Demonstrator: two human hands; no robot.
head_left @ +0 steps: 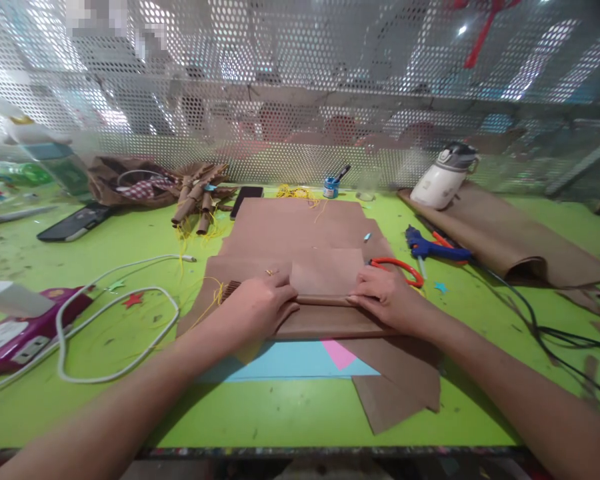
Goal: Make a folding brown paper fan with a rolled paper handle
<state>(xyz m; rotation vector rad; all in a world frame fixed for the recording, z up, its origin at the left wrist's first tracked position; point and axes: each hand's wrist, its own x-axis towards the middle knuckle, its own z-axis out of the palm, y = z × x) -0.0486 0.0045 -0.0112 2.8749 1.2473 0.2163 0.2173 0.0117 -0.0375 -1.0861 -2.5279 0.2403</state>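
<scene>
A piece of brown kraft paper point(325, 270) lies in front of me, its near edge turned into a narrow roll point(325, 300). My left hand point(266, 303) has its fingers closed on the left end of that roll. At the right end, my right hand point(387, 297) pinches the roll between thumb and fingers. Larger brown sheets point(300, 220) are spread beneath and behind it. Scissors with red handles point(397, 267) rest just beyond my right hand, their blades mostly hidden. By my left wrist is a small ridged brown piece point(230, 290) with yellow string.
Left are a white cable point(115, 380), a purple power strip point(40, 327) and tied brown paper rolls point(195, 197). A blue glue gun point(437, 247), white bottle point(440, 180) and large brown paper roll point(535, 233) lie right. Blue paper point(280, 363) pokes out in front.
</scene>
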